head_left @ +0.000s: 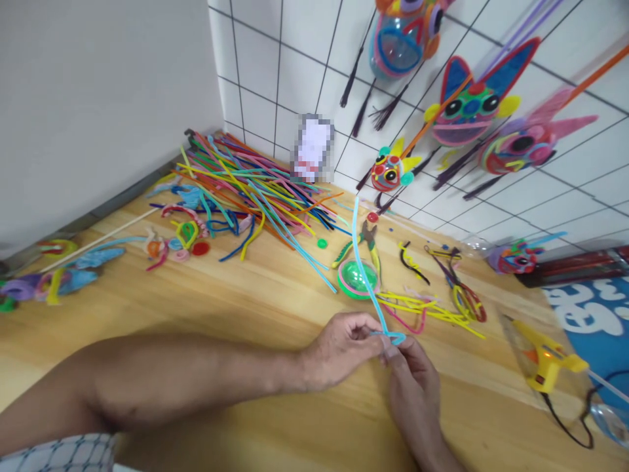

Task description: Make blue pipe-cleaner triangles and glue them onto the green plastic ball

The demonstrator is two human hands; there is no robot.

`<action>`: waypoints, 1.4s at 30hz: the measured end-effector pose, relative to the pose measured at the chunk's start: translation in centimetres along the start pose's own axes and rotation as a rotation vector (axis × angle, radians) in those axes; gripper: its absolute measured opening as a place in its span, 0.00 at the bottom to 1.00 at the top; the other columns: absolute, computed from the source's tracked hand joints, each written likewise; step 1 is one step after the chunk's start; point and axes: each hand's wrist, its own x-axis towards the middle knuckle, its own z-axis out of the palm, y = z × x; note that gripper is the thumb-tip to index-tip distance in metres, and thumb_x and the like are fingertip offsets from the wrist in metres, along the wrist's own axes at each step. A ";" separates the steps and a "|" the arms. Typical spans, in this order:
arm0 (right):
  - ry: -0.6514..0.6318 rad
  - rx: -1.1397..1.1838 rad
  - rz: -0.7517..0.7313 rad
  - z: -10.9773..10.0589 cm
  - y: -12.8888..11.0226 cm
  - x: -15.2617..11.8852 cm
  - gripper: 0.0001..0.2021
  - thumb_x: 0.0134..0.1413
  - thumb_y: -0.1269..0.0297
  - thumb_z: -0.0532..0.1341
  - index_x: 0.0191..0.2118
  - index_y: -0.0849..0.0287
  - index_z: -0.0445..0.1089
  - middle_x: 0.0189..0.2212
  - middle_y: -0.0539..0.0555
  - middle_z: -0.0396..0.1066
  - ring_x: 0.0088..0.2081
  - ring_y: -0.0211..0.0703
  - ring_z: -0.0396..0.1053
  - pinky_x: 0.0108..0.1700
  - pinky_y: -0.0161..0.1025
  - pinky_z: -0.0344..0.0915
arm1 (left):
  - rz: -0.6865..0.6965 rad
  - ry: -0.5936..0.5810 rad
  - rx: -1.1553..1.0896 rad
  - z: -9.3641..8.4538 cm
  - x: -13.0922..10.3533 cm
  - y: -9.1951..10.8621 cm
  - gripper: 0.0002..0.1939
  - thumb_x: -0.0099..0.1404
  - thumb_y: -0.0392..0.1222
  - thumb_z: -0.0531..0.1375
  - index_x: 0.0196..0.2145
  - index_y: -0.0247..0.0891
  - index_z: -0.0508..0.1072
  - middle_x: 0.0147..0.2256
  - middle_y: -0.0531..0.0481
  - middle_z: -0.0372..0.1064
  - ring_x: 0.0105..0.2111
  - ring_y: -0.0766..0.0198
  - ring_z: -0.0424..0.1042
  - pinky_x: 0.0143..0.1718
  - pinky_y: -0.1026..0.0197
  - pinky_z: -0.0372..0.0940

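Observation:
A light blue pipe cleaner (362, 265) rises from between my fingertips, its lower end bent into a small loop. My left hand (344, 351) pinches it from the left, near the bend. From the right, my right hand (413, 380) closes on the bent end, and the fingertips of both hands meet there. Just beyond the hands, a green bowl-like piece with a pink rim (350, 280) lies on the wooden table (236, 432), with yellow-and-green handled pliers (369, 239) behind it. Several yellow pipe cleaners (437, 308) lie to its right.
A large pile of coloured pipe cleaners (255, 183) lies at the back left, with curled pieces (187, 233) before it. A yellow glue gun (548, 364) with its cord is at the right. Decorated masks (466, 111) hang on the white grid wall, near a blurred phone (313, 147).

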 end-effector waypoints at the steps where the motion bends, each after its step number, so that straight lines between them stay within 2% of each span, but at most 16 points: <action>1: -0.008 0.014 0.010 0.0 0.0 0.0 0.11 0.55 0.55 0.69 0.30 0.57 0.73 0.25 0.48 0.71 0.29 0.39 0.66 0.34 0.36 0.64 | 0.010 0.003 0.012 -0.1 0.1 -0.1 0.21 0.48 0.51 0.76 0.27 0.33 0.75 0.24 0.53 0.72 0.25 0.68 0.68 0.32 0.64 0.63; 6: -0.029 0.069 0.065 0.2 -0.2 0.1 0.11 0.56 0.56 0.69 0.30 0.57 0.71 0.25 0.47 0.70 0.29 0.38 0.65 0.35 0.35 0.63 | 0.056 -0.030 0.030 -0.7 0.3 -0.9 0.18 0.53 0.51 0.74 0.30 0.33 0.77 0.27 0.51 0.75 0.28 0.65 0.72 0.35 0.62 0.66; 10: 0.006 0.104 0.044 0.5 -0.4 0.4 0.11 0.56 0.56 0.68 0.29 0.57 0.70 0.24 0.46 0.68 0.28 0.37 0.62 0.33 0.35 0.60 | 0.068 -0.080 0.013 -0.9 0.4 -1.1 0.17 0.53 0.48 0.74 0.35 0.34 0.79 0.30 0.51 0.77 0.32 0.65 0.73 0.39 0.63 0.67; 12: 0.004 0.109 0.053 0.6 -0.3 0.5 0.12 0.58 0.56 0.67 0.29 0.56 0.69 0.25 0.46 0.67 0.28 0.37 0.62 0.33 0.35 0.59 | 0.070 -0.097 0.023 -0.9 0.5 -1.0 0.16 0.54 0.47 0.74 0.35 0.34 0.79 0.31 0.51 0.77 0.31 0.66 0.72 0.38 0.64 0.66; 16: -0.007 0.111 0.059 0.7 -0.3 0.5 0.11 0.59 0.57 0.65 0.29 0.56 0.68 0.24 0.45 0.65 0.27 0.36 0.60 0.33 0.36 0.58 | 0.073 -0.098 0.087 -1.0 0.6 -0.8 0.13 0.58 0.46 0.72 0.36 0.34 0.79 0.26 0.54 0.73 0.24 0.71 0.66 0.29 0.65 0.61; 20: -0.020 0.121 0.044 0.9 -1.0 0.2 0.11 0.59 0.59 0.64 0.28 0.55 0.67 0.23 0.45 0.65 0.27 0.36 0.60 0.33 0.36 0.58 | 0.044 -0.054 0.165 -1.3 0.6 -1.1 0.15 0.55 0.46 0.73 0.37 0.34 0.79 0.24 0.56 0.70 0.21 0.73 0.58 0.24 0.66 0.53; 27: -0.043 0.075 0.060 1.0 -1.8 0.3 0.11 0.58 0.60 0.64 0.27 0.56 0.67 0.22 0.45 0.64 0.26 0.36 0.59 0.32 0.37 0.57 | 0.046 -0.059 0.219 -1.8 0.9 -1.5 0.17 0.57 0.51 0.71 0.37 0.35 0.78 0.24 0.56 0.67 0.22 0.73 0.56 0.24 0.65 0.51; 32: -0.088 0.039 0.054 0.7 -2.3 0.7 0.09 0.56 0.60 0.64 0.28 0.55 0.68 0.23 0.45 0.66 0.27 0.37 0.60 0.33 0.37 0.58 | 0.065 -0.051 0.251 -1.6 0.8 -1.1 0.16 0.58 0.51 0.69 0.33 0.35 0.75 0.22 0.59 0.61 0.21 0.72 0.53 0.24 0.64 0.48; 35: -0.064 0.010 0.003 0.1 -3.2 1.3 0.06 0.54 0.60 0.66 0.35 0.55 0.72 0.30 0.48 0.70 0.33 0.39 0.67 0.39 0.39 0.64 | 0.076 -0.047 0.306 -1.5 0.7 -0.9 0.15 0.59 0.50 0.68 0.31 0.36 0.72 0.23 0.59 0.60 0.22 0.72 0.53 0.25 0.65 0.49; 37: -0.049 -0.040 -0.070 -0.4 -3.9 1.9 0.10 0.55 0.60 0.66 0.42 0.54 0.74 0.36 0.49 0.71 0.38 0.41 0.69 0.43 0.41 0.66 | 0.086 -0.065 0.358 -1.5 0.6 -1.0 0.15 0.59 0.51 0.67 0.30 0.36 0.70 0.24 0.59 0.61 0.24 0.71 0.55 0.27 0.65 0.51; 39: -0.105 -0.127 -0.133 -0.7 -4.6 2.5 0.12 0.55 0.60 0.66 0.46 0.53 0.75 0.38 0.50 0.71 0.39 0.42 0.69 0.44 0.41 0.66 | 0.100 -0.101 0.404 -1.6 0.6 -1.3 0.15 0.58 0.50 0.66 0.29 0.36 0.70 0.25 0.58 0.61 0.25 0.70 0.56 0.29 0.64 0.53; 42: -0.225 -0.275 -0.200 -0.7 -5.6 3.1 0.10 0.54 0.62 0.67 0.43 0.54 0.78 0.34 0.50 0.71 0.36 0.41 0.68 0.40 0.40 0.65 | 0.105 -0.153 0.439 -1.9 0.7 -1.9 0.14 0.58 0.49 0.65 0.27 0.37 0.67 0.25 0.58 0.59 0.26 0.69 0.56 0.29 0.64 0.52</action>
